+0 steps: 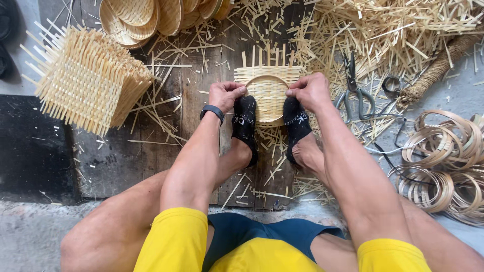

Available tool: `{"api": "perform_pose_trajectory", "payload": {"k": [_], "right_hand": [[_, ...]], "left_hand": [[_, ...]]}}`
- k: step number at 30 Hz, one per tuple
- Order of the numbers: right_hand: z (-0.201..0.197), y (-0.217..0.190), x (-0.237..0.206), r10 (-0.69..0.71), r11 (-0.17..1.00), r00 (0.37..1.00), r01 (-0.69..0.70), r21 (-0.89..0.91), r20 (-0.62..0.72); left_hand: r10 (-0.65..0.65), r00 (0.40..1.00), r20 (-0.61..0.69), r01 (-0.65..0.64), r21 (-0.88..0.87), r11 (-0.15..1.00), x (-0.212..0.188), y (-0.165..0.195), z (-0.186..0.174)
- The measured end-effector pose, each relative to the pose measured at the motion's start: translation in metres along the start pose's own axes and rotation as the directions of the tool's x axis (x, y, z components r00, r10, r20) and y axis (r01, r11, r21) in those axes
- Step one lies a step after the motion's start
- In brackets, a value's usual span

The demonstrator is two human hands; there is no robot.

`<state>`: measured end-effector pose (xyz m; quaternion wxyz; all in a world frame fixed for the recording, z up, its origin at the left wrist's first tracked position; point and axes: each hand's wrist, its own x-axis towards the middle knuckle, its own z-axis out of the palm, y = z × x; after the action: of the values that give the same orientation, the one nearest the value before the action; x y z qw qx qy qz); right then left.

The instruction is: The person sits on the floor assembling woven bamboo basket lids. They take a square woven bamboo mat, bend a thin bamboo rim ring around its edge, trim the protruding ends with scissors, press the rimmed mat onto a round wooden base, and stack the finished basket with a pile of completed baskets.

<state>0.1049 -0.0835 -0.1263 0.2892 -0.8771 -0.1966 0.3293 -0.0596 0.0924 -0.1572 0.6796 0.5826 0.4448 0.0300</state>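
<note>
A small woven bamboo mat with a round hoop pressed into it [268, 93] lies on a worn wooden board [194, 85]. My left hand [225, 95] grips the hoop's left edge, fingers curled, a black band on the wrist. My right hand [310, 90] pinches the hoop's right edge. Both feet in black socks [245, 123] press down on the near part of the mat, one on each side.
A stack of square woven mats [85, 80] sits at the left. Finished shallow baskets [146, 17] are piled at the top. Scissors [354, 88] and loose bamboo strips [393, 35] lie to the right. Coiled bamboo hoops [443, 166] fill the right edge.
</note>
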Motion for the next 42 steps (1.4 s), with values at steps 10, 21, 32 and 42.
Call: {"api": "perform_pose_trajectory", "payload": {"k": [10, 21, 32, 42], "right_hand": [[0.095, -0.004, -0.087, 0.506, 0.431, 0.804, -0.549, 0.716, 0.312], [0.098, -0.003, -0.096, 0.413, 0.835, 0.909, -0.399, 0.380, 0.048], [0.032, 0.005, 0.008, 0.323, 0.766, 0.943, -0.211, 0.606, -0.079], [-0.095, -0.008, -0.027, 0.179, 0.980, 0.984, -0.180, 0.083, 0.017]], "left_hand": [[0.693, 0.646, 0.320, -0.734, 0.510, 0.448, 0.020, 0.026, 0.046], [0.605, 0.785, 0.135, -0.616, 0.284, 0.735, 0.023, 0.011, 0.056], [0.215, 0.950, 0.225, -0.272, 0.268, 0.924, 0.049, 0.015, 0.062], [0.029, 0.962, 0.270, -0.113, 0.300, 0.947, 0.015, 0.039, 0.055]]}}
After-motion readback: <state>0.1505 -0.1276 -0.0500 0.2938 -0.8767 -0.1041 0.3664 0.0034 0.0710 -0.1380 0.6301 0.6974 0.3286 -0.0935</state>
